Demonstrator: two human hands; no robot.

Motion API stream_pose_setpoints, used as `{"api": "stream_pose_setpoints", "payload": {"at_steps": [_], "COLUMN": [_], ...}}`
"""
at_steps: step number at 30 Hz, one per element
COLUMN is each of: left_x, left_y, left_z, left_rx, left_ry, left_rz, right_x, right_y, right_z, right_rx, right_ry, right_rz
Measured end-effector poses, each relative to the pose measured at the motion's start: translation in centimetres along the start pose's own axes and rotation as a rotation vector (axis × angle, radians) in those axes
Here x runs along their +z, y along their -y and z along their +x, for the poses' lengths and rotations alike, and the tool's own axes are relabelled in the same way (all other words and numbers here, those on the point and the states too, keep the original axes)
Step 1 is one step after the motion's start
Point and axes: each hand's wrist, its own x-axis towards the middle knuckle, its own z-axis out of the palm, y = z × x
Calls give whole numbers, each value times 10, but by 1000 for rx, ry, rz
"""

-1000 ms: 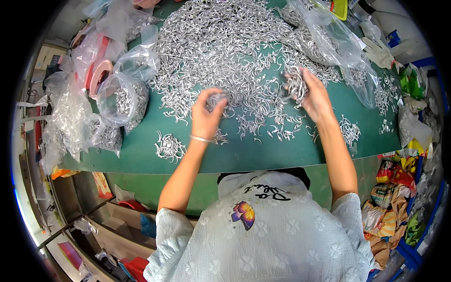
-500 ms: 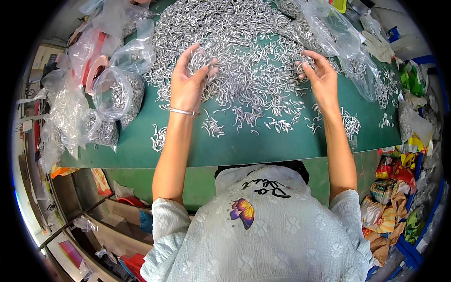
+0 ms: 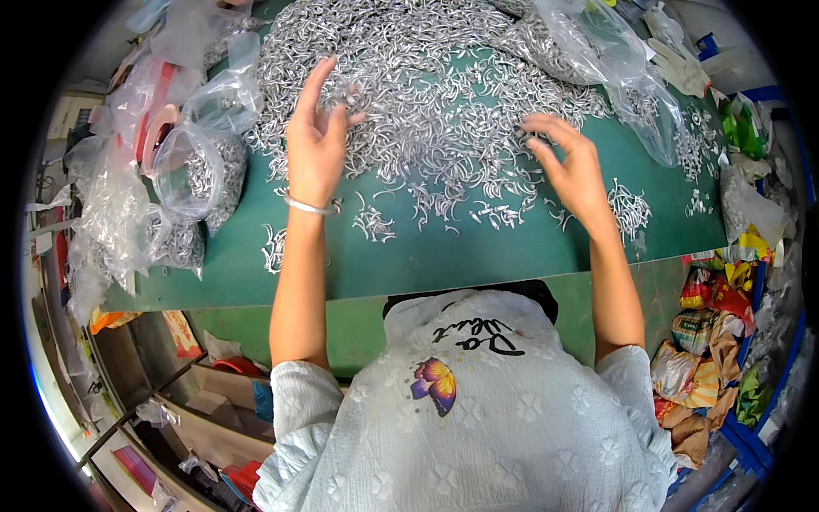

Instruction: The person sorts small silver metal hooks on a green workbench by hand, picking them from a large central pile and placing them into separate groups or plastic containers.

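Hundreds of small silver metal hooks [image 3: 426, 94] lie heaped across a green table [image 3: 512, 247], seen from above the head of a person seated at its near edge. At far left, clear plastic bags [image 3: 111, 213] crowd the table's end, and one open bag [image 3: 200, 171] holding more of the silver pieces sits just beside the heap. Below the table on that side, cardboard boxes [image 3: 205, 401] stand on the floor.

Next comes the left hand [image 3: 317, 141], raised over the near-left part of the heap with its fingers spread and loose; a few hooks appear to rest against the fingertips, though the glare of the metal makes a grip hard to confirm. A thin silver bangle [image 3: 307, 206] circles that wrist. Small loose clusters of hooks lie scattered on the bare green between the two forearms, near the table's front edge.

To the right, the right hand [image 3: 573, 162] hovers over the heap's near-right fringe, fingers curled slightly and apart, holding nothing that shows. Beyond it, a large clear plastic sheet [image 3: 614, 60] drapes over the far-right part of the pile, and a white glove [image 3: 678, 60] lies near the table's corner. At far right, off the table, colourful crumpled wrappers [image 3: 708, 341] sit piled beside blue crates [image 3: 755, 435].
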Motion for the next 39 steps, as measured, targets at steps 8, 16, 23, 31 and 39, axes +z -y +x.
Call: {"api": "stream_pose_setpoints", "payload": {"at_steps": [8, 16, 23, 31, 39], "left_x": [23, 61, 46, 76, 20], "left_y": [7, 15, 36, 16, 27], "left_z": [-64, -114, -113, -137, -138], "left_rx": [69, 223, 185, 216, 19], "left_ry": [47, 378, 169, 362, 76], "left_rz": [790, 852, 896, 875, 871], "right_x": [27, 43, 8, 61, 39], "right_y": [10, -14, -20, -1, 0], "right_z": [-35, -46, -16, -33, -50], "right_rx": [-127, -255, 331, -290, 33], "right_ry": [144, 78, -166, 65, -24], "right_rz": [-256, -185, -58, -296, 152]}}
